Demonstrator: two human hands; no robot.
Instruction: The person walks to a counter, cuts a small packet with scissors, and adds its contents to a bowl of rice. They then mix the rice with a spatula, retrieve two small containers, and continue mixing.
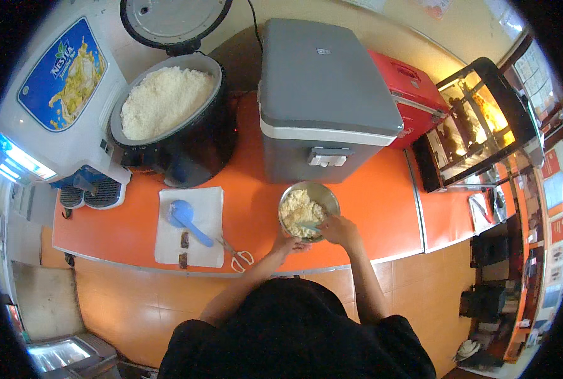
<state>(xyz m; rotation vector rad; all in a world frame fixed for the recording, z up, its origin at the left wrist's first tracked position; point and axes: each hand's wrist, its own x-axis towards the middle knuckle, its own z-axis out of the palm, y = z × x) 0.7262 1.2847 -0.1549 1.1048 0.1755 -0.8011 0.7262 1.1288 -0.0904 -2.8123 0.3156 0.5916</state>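
Observation:
A round metal bowl (pixel 329 198) stands on the orange counter, close to its front edge. Inside it lies a pale, crumbly rice-like mixture (pixel 300 211). My left hand (pixel 288 244) is at the bowl's lower left rim, steadying it from outside. In my right hand (pixel 340 230) is a light blue-green utensil (pixel 309 225), its far end sunk in the mixture and its handle mostly hidden by my fingers. Left of the bowl, a blue rice paddle (pixel 191 221) rests on white paper (pixel 167 246) beside two small dark strips (pixel 184 239). White-handled scissors (pixel 236 256) lie between the paper and my left forearm.
Behind the bowl is a grey cooler box (pixel 328 80), with a red cooler (pixel 407 94) beside it. An open rice cooker (pixel 182 147) full of white rice and a drink dispenser (pixel 82 142) stand left. A lit glass display warmer (pixel 475 128) stands right on the orange counter (pixel 381 199).

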